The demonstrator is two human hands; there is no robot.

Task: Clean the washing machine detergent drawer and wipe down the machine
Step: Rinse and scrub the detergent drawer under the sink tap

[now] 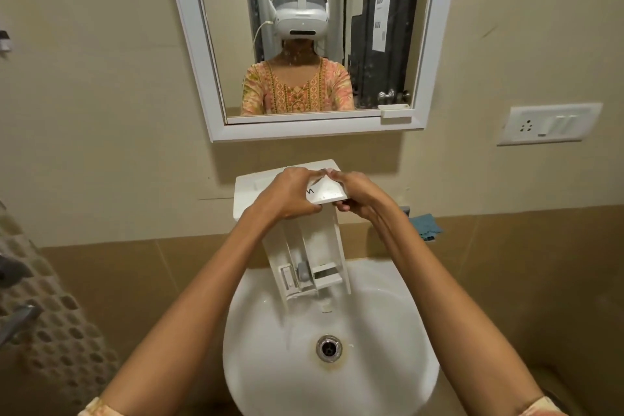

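Observation:
The white detergent drawer (pixel 314 257) stands on end over the white sink (pixel 270 348), its front panel at the top and its compartments facing me. My left hand (pixel 287 194) grips the left side of the front panel, fingers curled over its top edge. On the panel's right end, my right hand (pixel 358 194) holds it with the thumb on top and fingers underneath. The drawer's lower end, with a grey siphon cap, hangs above the basin. The tap is hidden behind the drawer.
A blue cloth (pixel 427 226) lies on the ledge to the right of the sink. A white-framed mirror (pixel 304 44) hangs above, and a socket plate (pixel 548 123) is on the right wall. The drain (pixel 328 348) sits mid-basin. Metal fittings (pixel 17 317) project at the left.

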